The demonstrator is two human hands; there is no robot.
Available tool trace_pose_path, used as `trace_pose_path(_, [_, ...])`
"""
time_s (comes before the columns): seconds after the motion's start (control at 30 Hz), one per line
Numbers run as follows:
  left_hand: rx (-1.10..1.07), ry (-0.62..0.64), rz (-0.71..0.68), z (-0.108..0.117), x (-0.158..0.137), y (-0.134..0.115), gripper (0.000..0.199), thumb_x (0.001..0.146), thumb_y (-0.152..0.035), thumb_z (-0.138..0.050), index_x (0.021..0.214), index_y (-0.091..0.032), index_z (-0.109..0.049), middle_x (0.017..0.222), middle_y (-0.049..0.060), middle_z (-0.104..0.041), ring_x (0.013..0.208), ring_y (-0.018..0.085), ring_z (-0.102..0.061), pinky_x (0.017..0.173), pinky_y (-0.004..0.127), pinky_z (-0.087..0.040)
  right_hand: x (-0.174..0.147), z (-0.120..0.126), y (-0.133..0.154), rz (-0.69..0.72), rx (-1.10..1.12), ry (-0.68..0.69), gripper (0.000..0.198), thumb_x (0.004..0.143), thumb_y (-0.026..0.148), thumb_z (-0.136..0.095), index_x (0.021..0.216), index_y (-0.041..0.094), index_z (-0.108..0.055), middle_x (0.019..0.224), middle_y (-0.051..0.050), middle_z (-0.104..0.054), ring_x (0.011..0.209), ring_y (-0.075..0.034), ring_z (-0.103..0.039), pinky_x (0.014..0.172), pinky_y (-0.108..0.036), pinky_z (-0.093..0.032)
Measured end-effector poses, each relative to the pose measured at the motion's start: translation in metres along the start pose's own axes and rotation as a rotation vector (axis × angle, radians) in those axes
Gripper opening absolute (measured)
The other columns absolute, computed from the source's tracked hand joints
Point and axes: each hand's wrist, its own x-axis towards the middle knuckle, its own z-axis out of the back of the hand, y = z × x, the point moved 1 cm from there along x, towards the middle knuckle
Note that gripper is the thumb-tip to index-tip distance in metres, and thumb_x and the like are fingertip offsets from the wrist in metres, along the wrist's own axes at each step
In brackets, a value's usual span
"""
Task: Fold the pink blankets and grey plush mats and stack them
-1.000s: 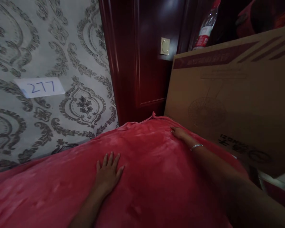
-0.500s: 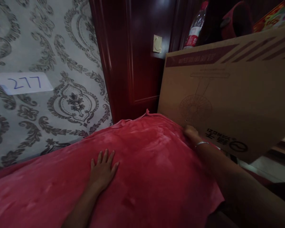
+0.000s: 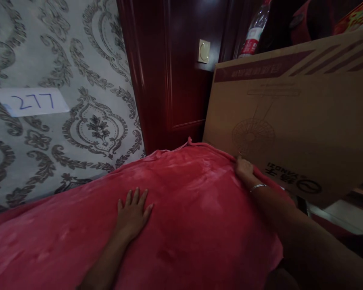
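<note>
We record a white paper label (image 3: 32, 102) marked 277 on grey patterned wallpaper (image 3: 101, 127). Our left hand (image 3: 130, 217) lies flat, grasping nothing, on a red plush blanket (image 3: 187, 225) spread before a glossy dark-red wooden panel (image 3: 184, 88). Our right hand (image 3: 244, 167) touches the blanket's edge beside a brown cardboard box (image 3: 308, 121); we cannot tell whether it grips.

The grey, scroll-patterned wall (image 3: 95, 129) fills the left, bearing a white paper (image 3: 30, 101) marked 277; beside it rises a glossy dark-red panel (image 3: 184, 88) with a square cream plate (image 3: 203, 51); pale floor (image 3: 343, 215) shows at lower right; the light is dim.
</note>
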Motion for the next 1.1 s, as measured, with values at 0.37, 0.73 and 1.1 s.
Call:
trace_pose_path(0.37, [0.016,0.01,0.009,0.004,-0.004,-0.002,0.064,0.1,-0.049,-0.032,0.159,-0.024,-0.029,0.167,0.012,-0.02,0.155,0.034,-0.018,0.12,0.062,-0.021,-0.023,-0.028,0.049,0.375,0.044,0.227,0.065,0.101,0.059,-0.024,0.16,0.033,-0.027,0.168,-0.002,-0.02,0.154,-0.029,-0.017,0.12,-0.057,-0.021])
trace_pose_path(0.73, [-0.025,-0.026,0.01,0.003,-0.006,-0.004,0.067,0.1,-0.052,-0.031,0.158,-0.018,-0.032,0.166,0.016,-0.024,0.154,0.034,-0.02,0.12,0.062,-0.022,-0.089,-0.021,0.096,0.613,0.071,0.203,0.062,0.102,0.058,-0.026,0.159,0.035,-0.028,0.167,-0.002,-0.021,0.154,-0.028,-0.015,0.122,-0.057,-0.018])
trace_pose_path(1.1, [-0.028,-0.058,-0.019,0.003,-0.005,0.002,0.067,0.1,-0.05,-0.027,0.156,-0.016,-0.035,0.165,0.017,-0.028,0.153,0.034,-0.022,0.119,0.063,-0.023,-0.148,0.005,0.121,0.609,0.148,0.304,0.063,0.102,0.057,-0.03,0.16,0.033,-0.026,0.168,-0.004,-0.019,0.155,-0.032,-0.011,0.12,-0.064,-0.013])
